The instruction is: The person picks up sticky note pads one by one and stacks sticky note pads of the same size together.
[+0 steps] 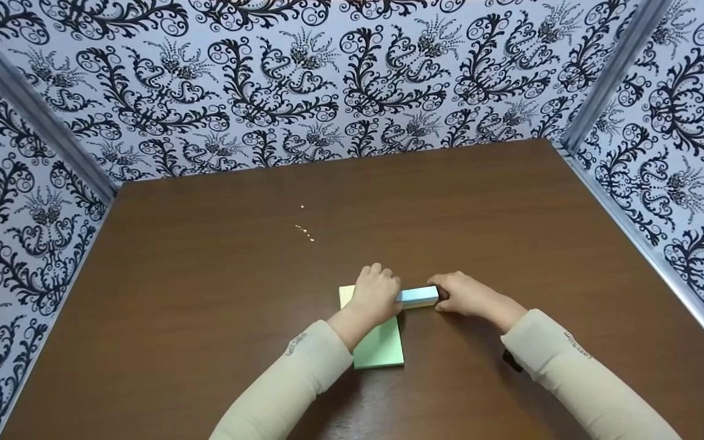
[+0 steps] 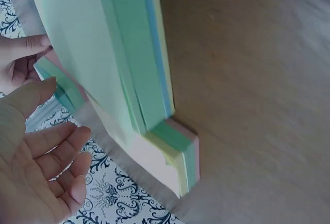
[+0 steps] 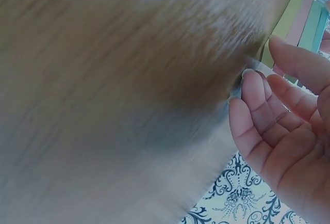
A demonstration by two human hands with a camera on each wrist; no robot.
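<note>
A narrow block of coloured note paper [image 1: 419, 296], pale blue on top, spans the space between both hands in the head view. My right hand [image 1: 465, 295] grips its right end, with the thumb on the near side. Over its left end my left hand [image 1: 378, 296] is curled, hiding that part. In the left wrist view, the thumb of the left hand [image 2: 44, 167] meets the block's green edge [image 2: 64, 90]. Yellow, pink and green layers show beside the right hand [image 3: 289, 110] in the right wrist view. Under the left hand and forearm lies a green note pad [image 1: 379, 348].
A pale yellow pad [image 1: 346, 295] shows beyond the left hand. Stacked paper with yellow, green and pink layers [image 2: 178, 154] sits near the left wrist camera. Small light specks [image 1: 305, 231] mark the brown table [image 1: 205, 275]. Patterned walls [image 1: 303, 79] enclose its back and sides.
</note>
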